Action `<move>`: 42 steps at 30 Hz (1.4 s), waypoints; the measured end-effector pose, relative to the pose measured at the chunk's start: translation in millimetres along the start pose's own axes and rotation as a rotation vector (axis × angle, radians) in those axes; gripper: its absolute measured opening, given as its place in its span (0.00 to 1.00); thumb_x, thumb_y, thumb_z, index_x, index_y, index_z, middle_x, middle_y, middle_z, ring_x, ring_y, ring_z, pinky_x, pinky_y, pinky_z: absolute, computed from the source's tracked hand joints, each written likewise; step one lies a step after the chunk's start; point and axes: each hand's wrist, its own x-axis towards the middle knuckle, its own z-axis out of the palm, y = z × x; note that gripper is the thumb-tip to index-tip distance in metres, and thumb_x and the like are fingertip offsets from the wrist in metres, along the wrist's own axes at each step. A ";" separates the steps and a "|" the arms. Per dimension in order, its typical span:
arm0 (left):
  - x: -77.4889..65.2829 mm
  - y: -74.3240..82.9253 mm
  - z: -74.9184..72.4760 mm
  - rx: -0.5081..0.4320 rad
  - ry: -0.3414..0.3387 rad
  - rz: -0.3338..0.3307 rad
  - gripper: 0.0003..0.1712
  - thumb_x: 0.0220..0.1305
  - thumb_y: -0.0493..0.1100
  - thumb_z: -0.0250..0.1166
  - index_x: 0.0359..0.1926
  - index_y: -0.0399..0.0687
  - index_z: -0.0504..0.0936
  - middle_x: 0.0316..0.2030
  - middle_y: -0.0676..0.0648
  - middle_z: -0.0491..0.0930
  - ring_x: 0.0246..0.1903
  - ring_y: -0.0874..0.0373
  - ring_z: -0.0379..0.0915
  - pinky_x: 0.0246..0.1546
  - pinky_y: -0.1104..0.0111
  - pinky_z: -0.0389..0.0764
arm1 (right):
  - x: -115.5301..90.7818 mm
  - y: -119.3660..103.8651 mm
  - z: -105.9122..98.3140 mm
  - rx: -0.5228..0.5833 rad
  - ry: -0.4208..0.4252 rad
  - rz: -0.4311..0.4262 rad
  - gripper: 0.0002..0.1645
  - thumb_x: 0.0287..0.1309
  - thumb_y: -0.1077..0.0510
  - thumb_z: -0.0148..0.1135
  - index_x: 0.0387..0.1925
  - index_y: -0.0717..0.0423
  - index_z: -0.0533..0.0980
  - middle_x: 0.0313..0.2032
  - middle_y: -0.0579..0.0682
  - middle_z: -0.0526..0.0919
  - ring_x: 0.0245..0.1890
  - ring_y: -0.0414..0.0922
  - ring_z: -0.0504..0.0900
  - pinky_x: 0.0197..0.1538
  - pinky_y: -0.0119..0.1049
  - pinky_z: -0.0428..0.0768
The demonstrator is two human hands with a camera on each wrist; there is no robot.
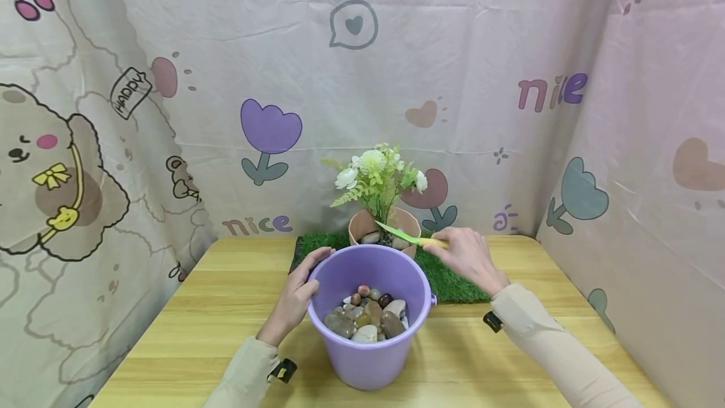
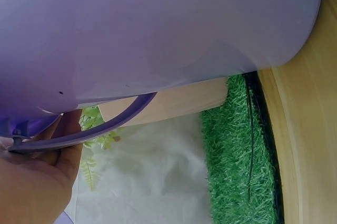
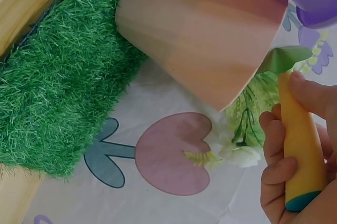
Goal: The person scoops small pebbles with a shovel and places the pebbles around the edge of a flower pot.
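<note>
A purple bucket (image 1: 368,364) stands upright on the wooden table, with several smooth stones (image 1: 368,320) in its bottom. My left hand (image 1: 297,298) grips the bucket's left rim, thumb on the inner side; in the left wrist view it is beside the purple handle (image 2: 100,133). My right hand (image 1: 467,257) holds a small garden trowel by its yellow handle (image 3: 303,139). Its green blade (image 1: 396,232) points left over the mouth of a peach flowerpot (image 3: 205,29), close to the plant stems. White flowers with green leaves (image 1: 376,175) rise from the pot, and a few stones lie inside it.
Under and around the pot lies a green artificial grass mat (image 1: 453,279). The bucket stands in front of it on the wooden table (image 1: 198,326). A printed cloth (image 1: 351,99) hangs behind the table and along both sides.
</note>
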 end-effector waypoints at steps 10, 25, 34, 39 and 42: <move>1.2 0.9 0.9 0.002 -0.004 0.000 0.39 0.52 0.25 0.46 0.69 0.41 0.66 0.66 0.42 0.71 0.65 0.46 0.66 0.61 0.76 0.66 | -6.9 -0.6 3.5 0.005 0.061 -0.053 0.14 0.52 0.41 0.70 0.33 0.44 0.87 0.17 0.37 0.75 0.13 0.37 0.65 0.18 0.33 0.63; 0.0 -0.7 0.3 0.005 -0.004 0.004 0.39 0.51 0.26 0.46 0.69 0.43 0.66 0.66 0.42 0.71 0.65 0.46 0.67 0.60 0.77 0.66 | -20.3 -8.9 0.5 0.011 0.095 -0.115 0.14 0.50 0.42 0.71 0.33 0.45 0.87 0.19 0.37 0.77 0.15 0.35 0.63 0.20 0.30 0.63; -0.1 -2.0 -0.4 -0.003 -0.005 0.006 0.39 0.51 0.25 0.45 0.68 0.40 0.67 0.65 0.41 0.71 0.64 0.45 0.67 0.60 0.75 0.67 | -26.7 -16.1 -1.2 0.027 0.130 -0.152 0.15 0.49 0.42 0.72 0.35 0.45 0.87 0.27 0.40 0.85 0.19 0.33 0.68 0.24 0.30 0.67; 0.7 -2.5 -0.4 0.006 -0.002 0.011 0.39 0.51 0.26 0.45 0.68 0.41 0.68 0.65 0.42 0.72 0.63 0.46 0.68 0.60 0.75 0.67 | -29.5 -17.3 -2.1 0.031 0.159 -0.183 0.15 0.48 0.43 0.73 0.35 0.45 0.87 0.29 0.40 0.86 0.21 0.33 0.71 0.26 0.29 0.69; 0.6 -2.9 -0.4 0.003 -0.001 0.011 0.39 0.51 0.26 0.46 0.68 0.40 0.68 0.65 0.42 0.72 0.63 0.46 0.67 0.60 0.75 0.67 | -30.6 -18.4 -2.9 0.036 0.178 -0.199 0.15 0.48 0.44 0.73 0.35 0.46 0.87 0.29 0.40 0.86 0.22 0.33 0.72 0.27 0.30 0.70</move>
